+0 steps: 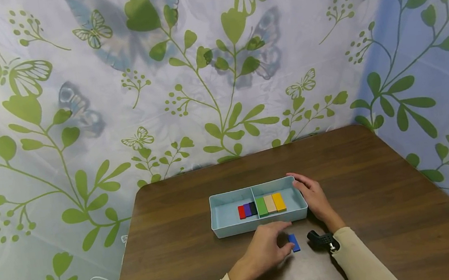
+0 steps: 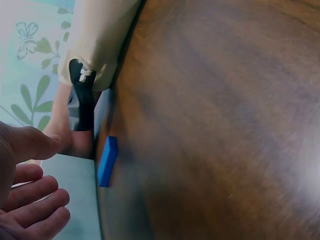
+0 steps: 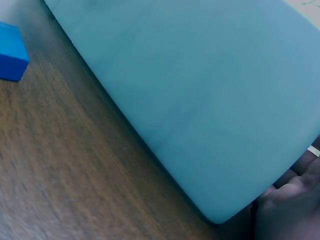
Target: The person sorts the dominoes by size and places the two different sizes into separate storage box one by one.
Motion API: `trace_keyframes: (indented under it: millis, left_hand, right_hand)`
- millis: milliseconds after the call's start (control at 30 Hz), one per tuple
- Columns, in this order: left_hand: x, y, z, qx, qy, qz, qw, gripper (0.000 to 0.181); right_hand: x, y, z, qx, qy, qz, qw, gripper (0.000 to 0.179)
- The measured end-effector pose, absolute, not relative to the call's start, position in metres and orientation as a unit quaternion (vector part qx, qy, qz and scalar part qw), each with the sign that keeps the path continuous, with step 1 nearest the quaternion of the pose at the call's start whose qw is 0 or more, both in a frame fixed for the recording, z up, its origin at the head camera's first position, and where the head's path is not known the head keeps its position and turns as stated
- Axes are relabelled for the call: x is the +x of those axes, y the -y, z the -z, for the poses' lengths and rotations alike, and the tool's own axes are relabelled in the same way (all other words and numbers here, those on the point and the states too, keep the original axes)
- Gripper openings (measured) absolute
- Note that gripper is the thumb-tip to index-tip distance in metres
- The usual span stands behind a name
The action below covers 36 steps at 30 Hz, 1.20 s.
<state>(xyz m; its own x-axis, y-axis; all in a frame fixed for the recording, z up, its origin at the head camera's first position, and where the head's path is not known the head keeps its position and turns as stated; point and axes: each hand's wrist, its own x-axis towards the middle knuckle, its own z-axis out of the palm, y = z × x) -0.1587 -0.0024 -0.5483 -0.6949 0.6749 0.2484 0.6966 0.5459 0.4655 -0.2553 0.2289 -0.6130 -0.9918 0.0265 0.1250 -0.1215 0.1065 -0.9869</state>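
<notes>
My left hand (image 1: pixel 264 246) hovers by a small blue block (image 1: pixel 294 243) on the table in front of the tray. In the left wrist view the thumb (image 2: pixel 37 142) stands apart from the loosely bent fingers, and the blue block (image 2: pixel 108 161) lies beyond them, untouched. My right hand (image 1: pixel 315 199) holds the right end of a light blue two-compartment tray (image 1: pixel 236 227), thumb by the rim; in the right wrist view its fingers (image 3: pixel 292 192) are partly hidden behind the tray (image 3: pixel 200 110). Red (image 1: pixel 241 212), purple (image 1: pixel 247 210) and black (image 1: pixel 253 208) blocks lie in the left compartment.
In the right compartment lie green (image 1: pixel 261 206), beige (image 1: pixel 270 204) and yellow (image 1: pixel 279 202) blocks. A black wrist device (image 1: pixel 322 239) sits at the right sleeve. The brown wooden table (image 1: pixel 170 242) meets a leaf-and-butterfly patterned curtain (image 1: pixel 201 91) behind it.
</notes>
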Motion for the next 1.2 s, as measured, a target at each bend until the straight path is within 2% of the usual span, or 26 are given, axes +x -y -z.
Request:
trace_keyframes:
  millis: [267, 933, 1200]
  left_hand:
    - [-0.155, -0.003, 0.558, -0.389, 0.879, 0.277, 0.009, 0.048]
    - [-0.153, -0.012, 0.572, -0.391, 0.879, 0.272, 0.021, 0.046]
    - [-0.153, -0.012, 0.572, -0.38, 0.889, 0.255, 0.012, 0.046]
  right_hand:
    - [-0.254, -0.229, 0.612, 0.03, 0.742, -0.668, 0.05, 0.043]
    - [-0.254, -0.23, 0.608, 0.041, 0.744, -0.665, 0.043, 0.042]
    - [-0.257, -0.23, 0.615, 0.04, 0.75, -0.658, 0.058, 0.044]
